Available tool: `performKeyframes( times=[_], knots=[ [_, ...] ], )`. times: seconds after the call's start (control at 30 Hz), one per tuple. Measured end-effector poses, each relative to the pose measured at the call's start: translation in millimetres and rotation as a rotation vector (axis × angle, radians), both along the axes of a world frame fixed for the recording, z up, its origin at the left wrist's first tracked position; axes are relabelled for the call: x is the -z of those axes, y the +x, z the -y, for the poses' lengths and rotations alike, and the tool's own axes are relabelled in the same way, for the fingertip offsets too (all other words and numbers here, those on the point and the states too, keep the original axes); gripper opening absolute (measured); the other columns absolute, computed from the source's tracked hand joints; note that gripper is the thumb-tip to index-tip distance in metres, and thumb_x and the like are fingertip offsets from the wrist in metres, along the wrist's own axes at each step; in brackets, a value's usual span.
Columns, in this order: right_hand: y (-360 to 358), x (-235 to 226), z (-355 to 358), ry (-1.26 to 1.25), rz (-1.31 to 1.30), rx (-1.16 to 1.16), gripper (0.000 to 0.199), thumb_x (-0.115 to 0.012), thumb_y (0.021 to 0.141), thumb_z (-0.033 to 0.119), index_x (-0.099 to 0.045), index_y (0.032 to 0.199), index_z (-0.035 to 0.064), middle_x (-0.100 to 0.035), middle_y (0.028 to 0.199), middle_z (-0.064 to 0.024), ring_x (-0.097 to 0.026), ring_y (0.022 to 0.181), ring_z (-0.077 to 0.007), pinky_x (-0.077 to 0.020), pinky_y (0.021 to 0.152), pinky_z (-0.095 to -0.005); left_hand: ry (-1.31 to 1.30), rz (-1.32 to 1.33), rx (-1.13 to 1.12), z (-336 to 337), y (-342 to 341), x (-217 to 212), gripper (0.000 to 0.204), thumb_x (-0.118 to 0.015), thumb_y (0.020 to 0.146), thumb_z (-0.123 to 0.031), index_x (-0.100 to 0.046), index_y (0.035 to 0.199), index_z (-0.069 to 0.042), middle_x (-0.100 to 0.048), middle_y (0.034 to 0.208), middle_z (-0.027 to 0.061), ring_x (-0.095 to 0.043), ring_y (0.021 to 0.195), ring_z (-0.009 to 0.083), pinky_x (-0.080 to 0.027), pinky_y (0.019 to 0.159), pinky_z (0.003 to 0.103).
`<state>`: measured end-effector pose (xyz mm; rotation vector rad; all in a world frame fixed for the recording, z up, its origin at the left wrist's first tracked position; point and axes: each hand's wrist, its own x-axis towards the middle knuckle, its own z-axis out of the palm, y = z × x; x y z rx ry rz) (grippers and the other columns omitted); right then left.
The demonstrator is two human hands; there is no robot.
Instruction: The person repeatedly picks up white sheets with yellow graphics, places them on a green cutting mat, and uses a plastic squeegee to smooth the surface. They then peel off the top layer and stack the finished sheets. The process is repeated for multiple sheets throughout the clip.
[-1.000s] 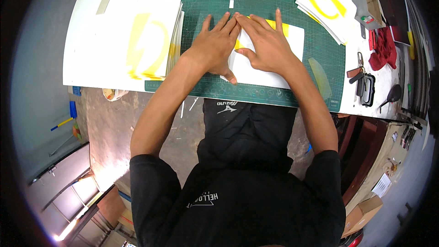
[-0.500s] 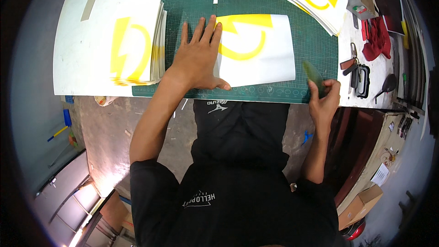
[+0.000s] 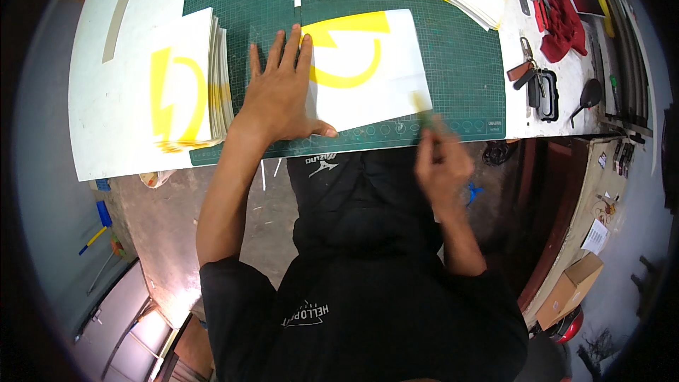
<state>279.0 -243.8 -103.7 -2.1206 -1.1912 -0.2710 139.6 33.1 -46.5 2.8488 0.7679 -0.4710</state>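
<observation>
Head view: our left hand [image 3: 283, 95] presses flat, fingers spread, on the white sheet [image 3: 364, 71] lying crosswise, while our right hand [image 3: 440, 163] grips a blurred thin tool [image 3: 422, 110] beside its near-right corner.

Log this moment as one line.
left hand: flat on white sheet | right hand: holds thin tool, blurred | surface: green cutting mat
</observation>
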Motion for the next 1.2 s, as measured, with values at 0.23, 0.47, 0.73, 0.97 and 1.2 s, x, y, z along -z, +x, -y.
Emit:
performKeyframes(
  times=[0.23,0.47,0.73,0.97,1.2],
  knots=[
    [-13.7,-9.9,8.3,0.111,-0.311,0.130,0.033,-0.075,0.095,0.000,-0.070,0.126,-0.0087,-0.077,0.092,-0.0175,-0.075,0.077,-0.0177,-0.0583,0.058,-0.0300,0.017,0.059,0.054,-1.9,0.3,7.4,0.154,-0.091,0.042,-0.080,-0.021,0.171,-0.034,-0.014,0.175,0.0267,-0.015,0.162,0.0471,-0.013,0.127,0.071],
    [-85.3,0.7,-30.7,0.133,-0.385,-0.044,0.033,-0.075,0.093,0.000,-0.071,0.125,-0.0076,-0.075,0.088,-0.0160,-0.072,0.065,-0.0200,-0.0563,0.055,-0.0309,0.067,0.092,0.065,-5.8,-5.1,26.2,0.131,-0.065,0.066,-0.098,-0.021,0.171,-0.032,-0.013,0.175,0.0283,-0.014,0.162,0.0490,-0.011,0.126,0.074],
    [-96.1,-21.5,-28.5,-0.017,-0.507,-0.335,0.036,-0.075,0.090,-0.002,-0.071,0.125,-0.0060,-0.074,0.085,-0.0197,-0.074,0.065,-0.0233,-0.0584,0.056,-0.0333,0.034,0.093,0.077,-3.3,-5.2,20.7,0.133,-0.071,0.066,-0.094,-0.020,0.172,-0.032,-0.012,0.175,0.0291,-0.011,0.162,0.0504,-0.011,0.125,0.075],
    [-11.5,-32.8,-106.2,0.236,-0.147,-0.173,0.036,-0.075,0.087,-0.006,-0.072,0.122,-0.0032,-0.076,0.094,-0.0197,-0.074,0.075,-0.0315,-0.0584,0.066,-0.0403,-0.027,0.172,0.027,-1.5,-7.4,15.0,0.161,-0.086,0.051,-0.086,-0.011,0.171,-0.009,-0.015,0.174,0.0287,-0.013,0.162,0.0476,-0.014,0.124,0.074],
    [8.0,4.9,-181.0,0.022,-0.086,-0.221,0.032,-0.073,0.092,0.006,-0.072,0.124,0.0012,-0.075,0.096,-0.0175,-0.075,0.079,-0.0323,-0.0602,0.072,-0.0428,-0.080,0.229,-0.014,-4.5,-7.1,20.6,0.173,-0.089,0.045,-0.085,-0.008,0.167,0.006,-0.016,0.174,0.0278,-0.013,0.163,0.0445,-0.012,0.126,0.072]
  ],
)
